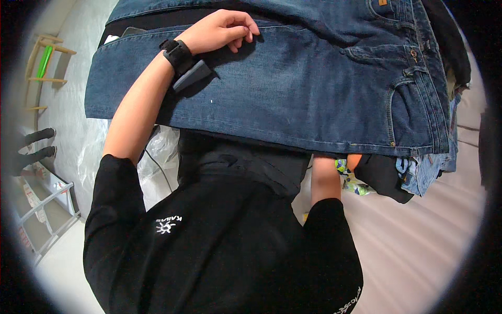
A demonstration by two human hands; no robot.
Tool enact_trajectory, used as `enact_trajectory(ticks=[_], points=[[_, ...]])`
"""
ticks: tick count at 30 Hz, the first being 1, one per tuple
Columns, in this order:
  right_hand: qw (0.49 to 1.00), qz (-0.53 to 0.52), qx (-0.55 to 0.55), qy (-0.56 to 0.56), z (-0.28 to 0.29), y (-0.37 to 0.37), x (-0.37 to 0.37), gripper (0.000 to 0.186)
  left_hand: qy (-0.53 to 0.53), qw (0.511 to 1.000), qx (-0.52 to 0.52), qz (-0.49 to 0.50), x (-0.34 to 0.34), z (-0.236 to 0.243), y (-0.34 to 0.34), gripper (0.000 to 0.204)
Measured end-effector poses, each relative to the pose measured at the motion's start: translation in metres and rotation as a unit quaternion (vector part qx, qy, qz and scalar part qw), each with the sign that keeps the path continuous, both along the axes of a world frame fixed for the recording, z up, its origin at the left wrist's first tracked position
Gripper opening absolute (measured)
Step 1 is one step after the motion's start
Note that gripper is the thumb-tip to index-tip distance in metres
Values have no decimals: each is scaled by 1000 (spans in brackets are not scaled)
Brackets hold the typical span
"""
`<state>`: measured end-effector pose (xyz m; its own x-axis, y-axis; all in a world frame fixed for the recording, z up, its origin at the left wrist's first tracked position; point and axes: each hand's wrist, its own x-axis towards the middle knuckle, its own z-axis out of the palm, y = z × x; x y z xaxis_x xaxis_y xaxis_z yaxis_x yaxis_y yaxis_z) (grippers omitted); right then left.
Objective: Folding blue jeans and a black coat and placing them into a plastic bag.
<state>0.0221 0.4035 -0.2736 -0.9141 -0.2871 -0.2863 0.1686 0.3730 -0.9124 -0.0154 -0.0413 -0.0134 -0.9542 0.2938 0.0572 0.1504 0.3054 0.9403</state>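
Dark blue jeans [293, 89] lie spread horizontally across the top, waistband to the right, over other denim and black cloth. My left hand [230, 32] rests on their upper part, fingers loosely curled and apart with nothing in them. A black band [177, 56] circles that wrist, beside a grey rectangular piece [191, 76]. My right forearm [325, 178] goes up under the jeans' lower edge, hiding that hand. To its right are patterned cloth [355, 186], black cloth [381, 175] and light blue denim [421, 175].
Clear plastic wrapping [91, 162] and a cable lie at the left. Further left are a wooden rack [55, 79] with a green item, a metal trolley [49, 199] and another person's legs [36, 152]. A pale draped surface [413, 246] spreads at lower right.
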Motion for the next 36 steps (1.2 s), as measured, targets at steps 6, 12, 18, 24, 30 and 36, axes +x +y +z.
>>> enact_trajectory(ticks=[6,12,18,24,30,36], points=[[1000,-17,-15,4,-4,1,-5,52,-29,999,-8,-22,-1,4,1,19],[999,-27,-22,2,-7,16,-1,52,-20,999,-7,-25,0,2,-2,19],[999,-39,-27,13,-11,26,-4,53,-80,997,2,22,10,30,10,18],[997,-53,-40,33,-3,35,55,53,-69,998,-6,12,5,33,15,18],[937,345,1,-59,202,-117,101,20,-85,996,-13,20,5,33,12,19],[898,411,66,140,158,-124,127,22,-75,997,3,24,4,25,6,18]])
